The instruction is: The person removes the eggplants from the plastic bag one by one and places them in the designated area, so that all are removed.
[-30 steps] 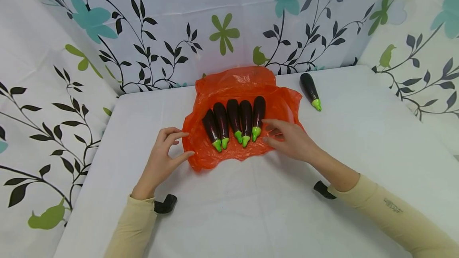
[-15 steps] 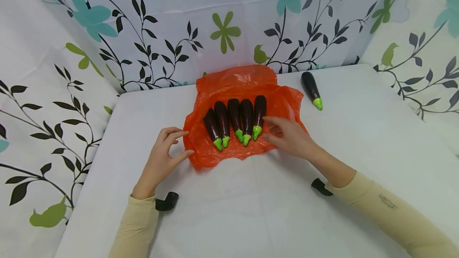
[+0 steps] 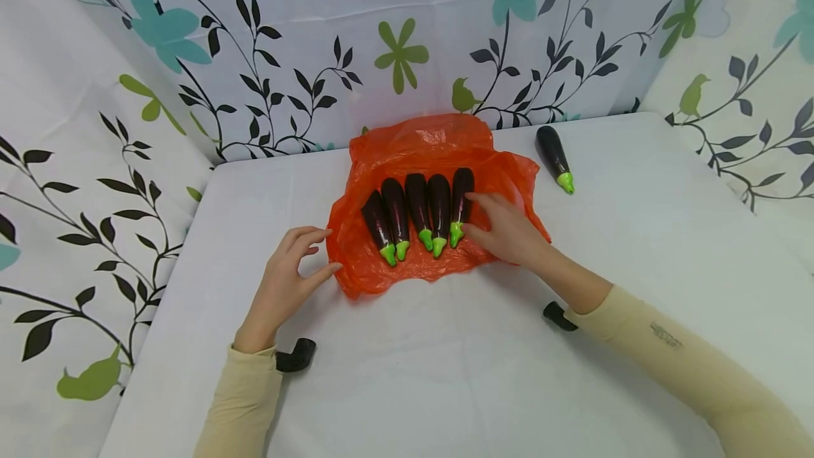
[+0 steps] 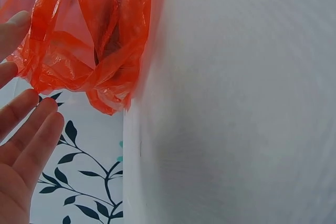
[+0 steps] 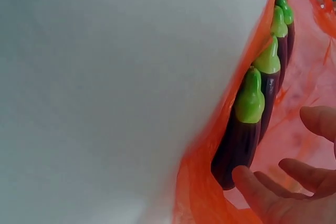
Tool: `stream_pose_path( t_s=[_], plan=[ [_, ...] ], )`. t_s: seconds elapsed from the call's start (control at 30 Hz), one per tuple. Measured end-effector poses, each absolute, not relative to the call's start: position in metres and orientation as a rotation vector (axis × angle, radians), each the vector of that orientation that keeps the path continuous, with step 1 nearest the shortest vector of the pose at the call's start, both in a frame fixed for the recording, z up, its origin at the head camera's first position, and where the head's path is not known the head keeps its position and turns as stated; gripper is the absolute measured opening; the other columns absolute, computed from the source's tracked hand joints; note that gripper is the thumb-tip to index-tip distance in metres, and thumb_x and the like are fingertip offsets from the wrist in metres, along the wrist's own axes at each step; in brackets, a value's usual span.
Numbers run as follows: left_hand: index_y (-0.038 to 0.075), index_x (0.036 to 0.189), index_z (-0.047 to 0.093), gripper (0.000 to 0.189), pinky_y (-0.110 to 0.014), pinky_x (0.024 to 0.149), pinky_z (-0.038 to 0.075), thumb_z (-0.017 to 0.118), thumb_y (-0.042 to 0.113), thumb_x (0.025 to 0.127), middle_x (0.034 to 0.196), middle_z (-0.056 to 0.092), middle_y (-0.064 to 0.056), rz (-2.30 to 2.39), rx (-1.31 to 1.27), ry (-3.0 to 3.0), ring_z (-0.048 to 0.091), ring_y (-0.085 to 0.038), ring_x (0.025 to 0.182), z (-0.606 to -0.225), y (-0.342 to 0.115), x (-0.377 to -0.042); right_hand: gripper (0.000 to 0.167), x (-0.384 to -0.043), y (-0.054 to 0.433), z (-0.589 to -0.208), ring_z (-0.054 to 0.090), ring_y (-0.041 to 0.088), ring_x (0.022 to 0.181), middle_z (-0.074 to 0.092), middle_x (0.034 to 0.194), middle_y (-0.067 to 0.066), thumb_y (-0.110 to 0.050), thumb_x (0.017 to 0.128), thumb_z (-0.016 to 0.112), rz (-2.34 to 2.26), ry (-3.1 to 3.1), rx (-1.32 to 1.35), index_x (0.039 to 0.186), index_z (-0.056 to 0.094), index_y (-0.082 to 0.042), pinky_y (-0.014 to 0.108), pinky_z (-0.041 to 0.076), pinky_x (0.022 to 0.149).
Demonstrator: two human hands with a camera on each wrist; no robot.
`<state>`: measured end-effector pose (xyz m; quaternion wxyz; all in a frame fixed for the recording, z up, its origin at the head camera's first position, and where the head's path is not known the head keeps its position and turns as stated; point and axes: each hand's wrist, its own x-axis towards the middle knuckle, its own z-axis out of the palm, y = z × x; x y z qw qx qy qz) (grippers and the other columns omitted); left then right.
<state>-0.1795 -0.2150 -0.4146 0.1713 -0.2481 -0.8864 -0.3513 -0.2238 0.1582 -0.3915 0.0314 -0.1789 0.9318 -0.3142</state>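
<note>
Several dark purple eggplants with green stem ends lie side by side on a spread orange plastic bag (image 3: 381, 278). My right hand (image 3: 511, 232) is over the bag's right part, beside the rightmost eggplant (image 3: 462, 196). In the right wrist view its fingers are spread, and one fingertip is at the dark end of the nearest eggplant (image 5: 236, 148); whether it touches is unclear. At the bag's left edge is my left hand (image 3: 286, 285), thumb and fingers apart. The left wrist view shows these fingers (image 4: 39, 140) close to the crumpled plastic, holding nothing.
Another eggplant (image 3: 555, 160) lies alone on the white table (image 3: 407, 373), right of the bag near the back edge. Patterned cloth (image 3: 305, 20) hangs behind the table and at both sides. A black device (image 3: 295, 355) sits at the left wrist.
My right hand has shifted a little left and away from me, closer to the rightmost eggplant. The left hand stays almost in place, and the eggplants lie as before.
</note>
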Motion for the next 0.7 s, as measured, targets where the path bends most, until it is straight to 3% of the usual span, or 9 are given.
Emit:
stream_pose_path(
  t_s=[0.43,0.7],
  plan=[
    [0.004,0.126,0.060,0.056,-0.048,0.087,0.055,0.084,0.006,0.075,0.125,0.054,-0.011,-1.003,-0.709,-2.503,0.059,-0.030,0.106,-0.414,-0.214,-0.179,0.065,-0.239,0.147,-0.395,0.046,0.033,0.120,0.048,0.138,0.020,-0.031,0.093,0.066,-0.925,2.880,-0.417,0.147,0.040,-0.004,0.049,0.050,0.095],
    [0.004,0.127,0.059,0.057,-0.046,0.088,0.055,0.084,0.006,0.075,0.126,0.053,-0.011,-1.002,-0.706,-2.505,0.059,-0.027,0.107,-0.414,-0.214,-0.179,0.065,-0.251,0.142,-0.397,0.041,0.034,0.125,0.046,0.140,0.020,-0.029,0.094,0.066,-0.955,2.852,-0.364,0.148,0.038,-0.005,0.050,0.044,0.102]
  ],
)
